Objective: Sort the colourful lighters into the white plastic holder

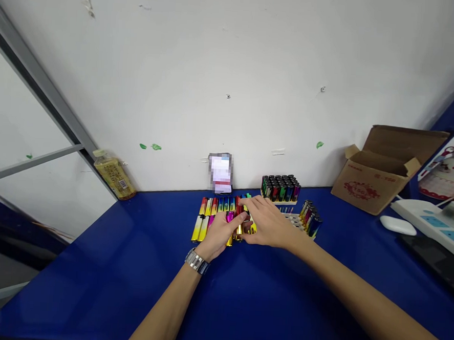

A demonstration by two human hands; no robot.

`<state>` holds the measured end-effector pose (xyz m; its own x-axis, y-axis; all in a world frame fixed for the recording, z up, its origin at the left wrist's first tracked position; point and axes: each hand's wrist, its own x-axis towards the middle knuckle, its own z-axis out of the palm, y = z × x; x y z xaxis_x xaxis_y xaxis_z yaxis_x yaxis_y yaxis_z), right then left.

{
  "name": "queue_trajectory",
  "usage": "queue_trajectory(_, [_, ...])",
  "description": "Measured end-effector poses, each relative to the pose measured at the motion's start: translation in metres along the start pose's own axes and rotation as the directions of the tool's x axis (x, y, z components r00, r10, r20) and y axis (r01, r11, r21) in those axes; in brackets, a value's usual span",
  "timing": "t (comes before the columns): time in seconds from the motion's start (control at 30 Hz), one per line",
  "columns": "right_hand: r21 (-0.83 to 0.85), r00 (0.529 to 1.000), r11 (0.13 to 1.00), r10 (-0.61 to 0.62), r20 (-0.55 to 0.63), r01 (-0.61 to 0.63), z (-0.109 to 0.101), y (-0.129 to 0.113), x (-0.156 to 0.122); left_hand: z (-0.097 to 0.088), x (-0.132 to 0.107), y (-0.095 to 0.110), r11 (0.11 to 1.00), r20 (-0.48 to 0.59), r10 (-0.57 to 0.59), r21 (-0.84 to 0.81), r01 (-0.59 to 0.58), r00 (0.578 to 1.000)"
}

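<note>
My left hand (217, 234), with a metal watch (197, 261) on its wrist, is closed with its thumb against a shiny magenta-and-gold lighter (230, 217). From the right, my right hand (266, 221) curls its fingers around a red-and-gold lighter (239, 229). The two hands almost meet, and their fingers partly hide what they grip. Beneath and around them, shiny coloured lighters (208, 206) lie side by side in two rows. A yellow-and-white one (197, 228) lies at the left end of the near row.
Behind my right hand stands a block of upright dark lighters (280, 188). A holed white tray (295, 220) carries several more lighters (311, 216). A phone (220, 173) leans on the wall. Left is a bottle (114, 175); right are an open carton (365, 178), a white case (398, 225) and a power strip (435, 224).
</note>
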<state>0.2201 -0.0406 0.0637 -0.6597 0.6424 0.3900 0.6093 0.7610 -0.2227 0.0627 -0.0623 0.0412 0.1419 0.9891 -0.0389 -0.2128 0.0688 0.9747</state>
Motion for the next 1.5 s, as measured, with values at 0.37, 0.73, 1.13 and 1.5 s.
queue_trajectory(0.37, [-0.162, 0.927, 0.95, 0.298, 0.228, -0.266, 0.002, 0.058, 0.02, -0.006, 0.0, 0.003, 0.997, -0.077, -0.062, 0.045, 0.065, 0.995])
queue_trajectory(0.73, [-0.197, 0.908, 0.951, 0.289, 0.304, -0.236, 0.016, 0.065, 0.024, -0.006, -0.001, 0.004, 0.997, -0.06, -0.03, 0.07, 0.034, 0.998])
queue_trajectory(1.13, [0.103, 0.993, 0.989, 0.112, -0.037, -0.108, -0.002, 0.022, 0.005, -0.001, 0.001, 0.003, 0.954, 0.0, -0.078, -0.291, 0.075, 0.997])
queue_trajectory(1.5, [0.209, 0.988, 0.966, -0.152, -0.015, 0.152, -0.003, -0.003, -0.016, 0.008, -0.006, 0.001, 0.901, 0.204, -0.076, -0.405, 0.155, 0.976])
